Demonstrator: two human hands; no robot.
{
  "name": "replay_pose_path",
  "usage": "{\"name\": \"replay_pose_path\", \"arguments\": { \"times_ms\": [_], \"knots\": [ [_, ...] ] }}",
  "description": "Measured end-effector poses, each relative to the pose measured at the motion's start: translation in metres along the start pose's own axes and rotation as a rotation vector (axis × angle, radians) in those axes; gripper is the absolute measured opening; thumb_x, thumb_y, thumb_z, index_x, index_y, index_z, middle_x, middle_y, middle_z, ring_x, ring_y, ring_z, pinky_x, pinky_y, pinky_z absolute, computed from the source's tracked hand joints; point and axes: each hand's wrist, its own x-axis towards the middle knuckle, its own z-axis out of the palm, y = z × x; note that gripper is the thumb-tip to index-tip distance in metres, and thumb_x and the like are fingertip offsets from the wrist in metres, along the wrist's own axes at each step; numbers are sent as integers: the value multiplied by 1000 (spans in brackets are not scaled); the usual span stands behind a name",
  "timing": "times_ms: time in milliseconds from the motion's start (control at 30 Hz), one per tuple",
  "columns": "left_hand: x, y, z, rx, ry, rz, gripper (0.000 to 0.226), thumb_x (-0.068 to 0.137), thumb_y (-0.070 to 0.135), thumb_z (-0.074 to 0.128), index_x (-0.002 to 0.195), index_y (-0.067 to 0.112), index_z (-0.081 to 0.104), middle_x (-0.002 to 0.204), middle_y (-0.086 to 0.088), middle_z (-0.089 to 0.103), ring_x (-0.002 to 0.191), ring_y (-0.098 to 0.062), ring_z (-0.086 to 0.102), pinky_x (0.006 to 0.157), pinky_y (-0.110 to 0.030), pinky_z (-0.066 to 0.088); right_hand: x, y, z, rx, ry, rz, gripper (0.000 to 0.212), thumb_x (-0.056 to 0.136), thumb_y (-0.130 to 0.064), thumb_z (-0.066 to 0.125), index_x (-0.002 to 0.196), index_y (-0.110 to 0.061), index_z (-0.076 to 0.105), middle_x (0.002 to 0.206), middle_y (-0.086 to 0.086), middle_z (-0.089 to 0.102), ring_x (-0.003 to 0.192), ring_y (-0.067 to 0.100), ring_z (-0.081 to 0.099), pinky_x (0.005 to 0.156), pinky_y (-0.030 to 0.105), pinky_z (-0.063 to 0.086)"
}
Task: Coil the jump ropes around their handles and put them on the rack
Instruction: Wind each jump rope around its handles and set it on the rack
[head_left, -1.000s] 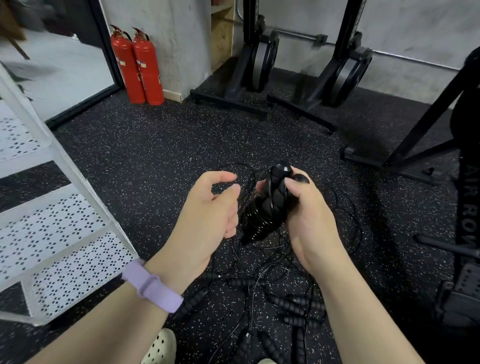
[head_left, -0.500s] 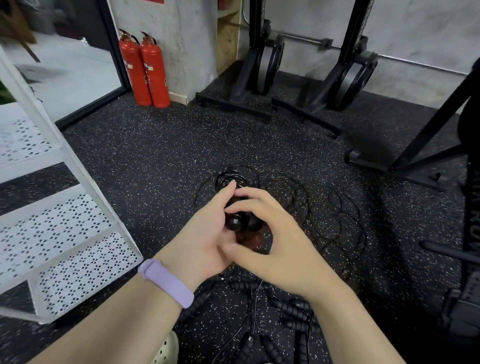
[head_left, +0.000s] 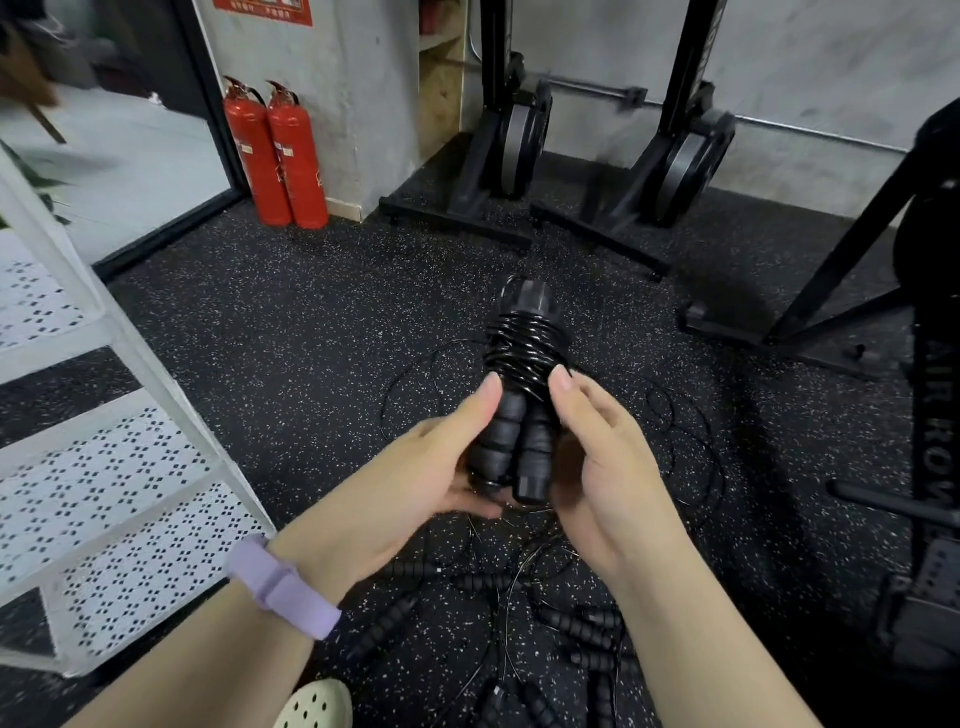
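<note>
The white perforated rack (head_left: 130, 467) stands at the person's left, its shelves well apart from the work. On the speckled floor (head_left: 311, 338) below the hands lie more jump ropes (head_left: 571, 629), loose and tangled, still to be coiled.

The coiled rope bundle (head_left: 524, 384) is held up in front of the person, between both hands and pointing away. A second ago the right hand (head_left: 608, 467) alone gripped it while the left hand (head_left: 415, 478) hovered beside it; half a second ago both hands were closed over its near end. Now the bundle is tipped out to full length, cord wound tightly round the far half of the paired handles. The left hand cups the handles from below, thumb laid along them; the right hand's fingers curl round the other side, thumb touching the coils. Whether the cord's end is tucked in cannot be made out.

This rope looks finished, so the next step is probably carrying it left to a shelf.
</note>
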Motion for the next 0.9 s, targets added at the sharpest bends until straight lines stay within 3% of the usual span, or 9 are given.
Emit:
{"name": "replay_pose_path", "arguments": {
  "times_ms": [67,167,233,300,367,500,633,733,900],
  "knots": [
    [5,-4,-2,112,253,46,61,94,69,42,114,20,71,98,0,79,90,-18,75,85,-38,58,3,2,-1,41,87,-11,51,84,-34,75,127,-8,63,132,23,66,113,32,70,103,59,54],
    [14,-12,-12,2,548,179,19,107,24,50,120,17,62,61,3,63,54,-15,56,62,-34,54,6,2,0,32,156,-29,51,80,-35,79,122,-12,63,135,26,62,102,29,72,93,58,59],
    [16,-11,-14,-139,526,195,26,106,11,51,129,22,54,60,3,52,55,-12,46,64,-35,48,7,3,0,3,157,-38,56,78,-37,81,125,-13,63,135,25,62,100,28,72,88,54,61],
    [16,-7,-12,-249,428,188,36,104,7,52,135,27,51,79,-2,58,72,-14,52,73,-36,48,7,6,-1,-45,153,-54,59,79,-39,86,127,-15,63,133,22,64,105,31,73,92,56,60],
    [14,-5,-8,-276,328,169,32,104,17,53,135,26,55,101,-7,63,88,-21,59,81,-39,49,7,10,0,-111,148,-95,55,79,-39,88,125,-19,65,128,15,69,115,35,70,99,62,55],
    [13,-6,-2,-99,230,170,41,98,51,50,121,25,70,113,-5,75,105,-33,69,92,-48,56,4,12,4,-243,92,-153,48,79,-47,84,121,-29,68,122,0,74,116,27,70,101,61,54],
    [11,-7,-5,-24,298,242,28,102,44,54,119,29,71,111,0,76,106,-33,68,93,-54,57,6,9,3,-232,61,-148,26,101,-39,61,120,-27,73,122,1,74,118,23,68,107,54,51],
    [10,-7,-10,-21,334,276,29,103,45,53,118,28,71,112,-1,76,108,-36,66,93,-57,54,11,7,5,-221,59,-119,27,105,-30,55,126,-30,71,123,0,75,117,20,69,106,45,51],
    [3,-9,-21,-97,445,320,40,93,60,62,116,28,67,114,-2,74,109,-32,68,92,-56,56,16,12,25,-256,-43,-53,29,99,-47,61,116,-29,76,112,12,70,102,26,59,111,63,44]
  ]
}}
